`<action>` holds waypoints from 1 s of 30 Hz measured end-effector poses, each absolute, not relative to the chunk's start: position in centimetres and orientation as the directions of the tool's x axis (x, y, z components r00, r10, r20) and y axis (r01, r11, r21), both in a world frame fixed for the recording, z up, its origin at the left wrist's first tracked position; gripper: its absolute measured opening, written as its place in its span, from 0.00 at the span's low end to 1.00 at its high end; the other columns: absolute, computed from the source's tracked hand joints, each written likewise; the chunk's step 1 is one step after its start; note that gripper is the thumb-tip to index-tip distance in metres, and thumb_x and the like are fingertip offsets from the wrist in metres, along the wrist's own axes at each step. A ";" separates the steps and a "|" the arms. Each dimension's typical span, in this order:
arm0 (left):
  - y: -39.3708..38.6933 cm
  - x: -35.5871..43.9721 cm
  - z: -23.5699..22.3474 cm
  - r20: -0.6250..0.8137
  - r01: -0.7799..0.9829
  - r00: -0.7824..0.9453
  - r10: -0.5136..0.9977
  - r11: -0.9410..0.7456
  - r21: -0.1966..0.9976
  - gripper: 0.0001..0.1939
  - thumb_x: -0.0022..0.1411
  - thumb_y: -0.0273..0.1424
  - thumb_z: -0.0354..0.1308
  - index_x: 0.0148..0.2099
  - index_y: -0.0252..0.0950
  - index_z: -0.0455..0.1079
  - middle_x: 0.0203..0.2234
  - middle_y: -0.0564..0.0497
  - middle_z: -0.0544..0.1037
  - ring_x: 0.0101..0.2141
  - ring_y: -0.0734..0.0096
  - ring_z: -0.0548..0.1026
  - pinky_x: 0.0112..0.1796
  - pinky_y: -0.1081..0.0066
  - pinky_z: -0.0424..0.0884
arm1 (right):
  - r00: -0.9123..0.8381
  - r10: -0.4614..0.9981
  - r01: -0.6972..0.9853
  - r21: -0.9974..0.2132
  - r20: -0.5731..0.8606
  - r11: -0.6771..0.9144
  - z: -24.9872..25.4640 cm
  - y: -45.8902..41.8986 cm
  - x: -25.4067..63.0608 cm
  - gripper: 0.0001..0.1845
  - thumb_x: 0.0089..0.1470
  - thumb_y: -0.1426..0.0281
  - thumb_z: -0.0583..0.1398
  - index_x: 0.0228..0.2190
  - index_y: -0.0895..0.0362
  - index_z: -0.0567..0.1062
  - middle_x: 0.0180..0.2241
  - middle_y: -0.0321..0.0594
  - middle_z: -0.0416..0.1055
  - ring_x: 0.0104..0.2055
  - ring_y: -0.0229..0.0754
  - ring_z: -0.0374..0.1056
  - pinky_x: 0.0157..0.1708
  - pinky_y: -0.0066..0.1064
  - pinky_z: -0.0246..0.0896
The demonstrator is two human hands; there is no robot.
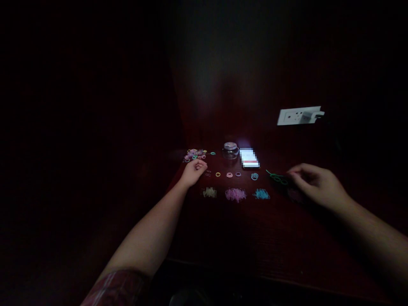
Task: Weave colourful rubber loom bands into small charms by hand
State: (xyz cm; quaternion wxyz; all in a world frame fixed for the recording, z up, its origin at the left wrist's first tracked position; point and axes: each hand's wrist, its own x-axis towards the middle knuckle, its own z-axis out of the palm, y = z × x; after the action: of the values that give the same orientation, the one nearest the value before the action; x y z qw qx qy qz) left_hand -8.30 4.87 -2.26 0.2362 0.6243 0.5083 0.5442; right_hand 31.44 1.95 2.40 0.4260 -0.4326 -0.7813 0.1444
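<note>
Head view, with the clock set around the pink pile of bands (236, 194) on a dark red worktop (229, 229): the left hand (193, 173) is at 10 o'clock, its fingers curled in and thumb drawn close to them, just beside a few small loose bands (208, 173); whether this grip is clamped on one, I cannot tell. A mixed heap of bands (194, 155) lies just beyond that hand, with a teal ring (213, 153) at 11. At 3 o'clock the right hand (318, 185) has its thumb and forefinger tips near together by the green bands (279, 179); I cannot tell whether the grip has closed on them. A pale yellow pile (209, 192) sits at 9 and a blue pile (262, 194) at 3. Nearer 12 run a yellow ring (218, 174), pink rings (229, 174), a purple ring (238, 174) and, rightmost, blue rings (254, 176). Beyond them stands a clear jar (230, 152) at 12, with a lit phone (249, 158) just beside it toward 1.
</note>
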 end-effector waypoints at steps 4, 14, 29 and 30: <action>3.7 -6.5 -1.3 0.496 0.450 0.006 0.869 -0.445 0.774 0.10 0.53 0.35 0.63 0.36 0.34 0.72 0.27 0.50 0.76 0.26 0.74 0.71 0.28 0.74 0.65 | -0.588 0.602 0.536 -0.296 0.540 0.790 4.5 -1.5 24.9 0.07 0.52 0.67 0.61 0.35 0.53 0.73 0.28 0.38 0.71 0.29 0.43 0.68 0.30 0.34 0.62; -1.1 -1.5 2.9 0.521 0.625 0.369 0.770 -0.620 0.474 0.10 0.57 0.35 0.62 0.32 0.37 0.63 0.31 0.50 0.79 0.32 0.69 0.76 0.35 0.71 0.68 | -0.483 0.541 0.396 -0.380 0.688 0.836 0.8 -1.0 19.4 0.19 0.54 0.71 0.61 0.49 0.51 0.69 0.38 0.43 0.70 0.39 0.47 0.68 0.39 0.38 0.65; -2.2 -0.4 3.2 0.549 0.609 0.457 0.700 -0.696 0.380 0.09 0.54 0.30 0.62 0.31 0.38 0.63 0.28 0.53 0.78 0.30 0.71 0.74 0.34 0.72 0.68 | -0.524 0.494 0.269 -0.416 0.694 0.869 0.3 -0.2 20.5 0.05 0.56 0.73 0.58 0.36 0.54 0.72 0.30 0.39 0.68 0.33 0.40 0.65 0.33 0.31 0.60; -2.2 -0.4 3.2 0.557 0.608 0.459 0.692 -0.702 0.371 0.09 0.54 0.29 0.62 0.31 0.38 0.63 0.27 0.53 0.77 0.30 0.72 0.74 0.34 0.72 0.68 | -0.525 0.492 0.261 -0.419 0.695 0.870 0.4 -0.2 20.5 0.05 0.56 0.73 0.58 0.35 0.54 0.73 0.30 0.39 0.68 0.32 0.40 0.65 0.33 0.31 0.60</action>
State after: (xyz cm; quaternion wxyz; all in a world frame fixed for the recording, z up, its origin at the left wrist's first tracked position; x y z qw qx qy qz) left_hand -0.40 -2.22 3.17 0.0593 0.8520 0.3816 0.3535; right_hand 20.49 -0.17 0.35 0.4361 -0.2179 -0.8630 0.1325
